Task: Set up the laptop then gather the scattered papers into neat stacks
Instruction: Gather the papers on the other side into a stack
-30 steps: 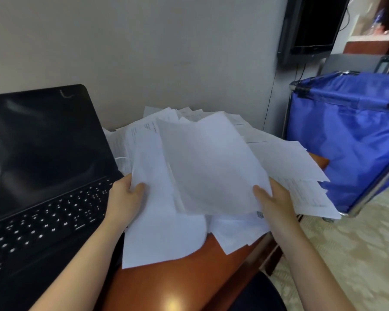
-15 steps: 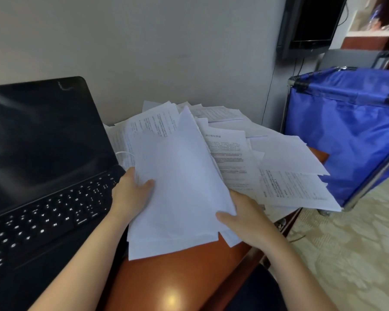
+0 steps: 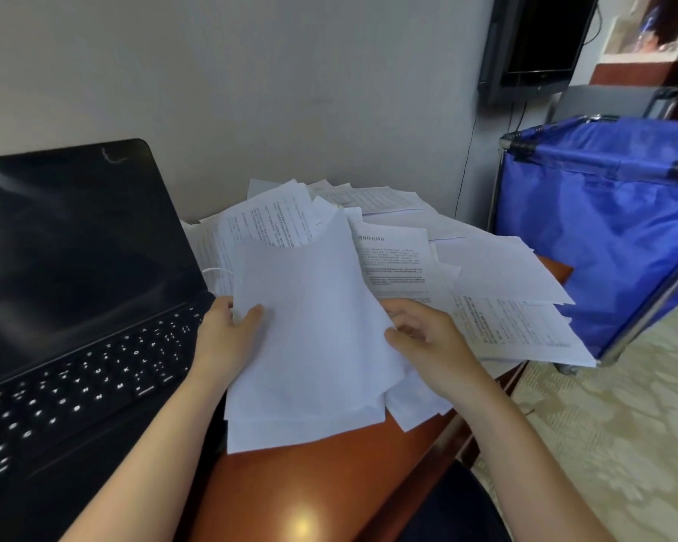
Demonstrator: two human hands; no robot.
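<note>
A black laptop (image 3: 75, 291) stands open on the left of the brown desk (image 3: 310, 487), its screen dark. A bundle of white sheets (image 3: 314, 338) is held upright above the desk, blank sides facing me. My left hand (image 3: 224, 338) grips its left edge with the thumb on the front. My right hand (image 3: 431, 346) holds the right edge, thumb pressed against the sheets. Behind and to the right lie scattered printed papers (image 3: 501, 299), spreading over the desk's right edge.
A blue fabric cart (image 3: 603, 228) on a metal frame stands close to the desk's right side. A dark wall-mounted screen (image 3: 541, 41) hangs above it. The wall runs right behind the desk. Patterned floor (image 3: 619, 444) lies at lower right.
My right hand has moved left and brought a loose sheet onto the bundle in my left hand, uncovering printed pages behind. The bundle is now narrower and more upright.
</note>
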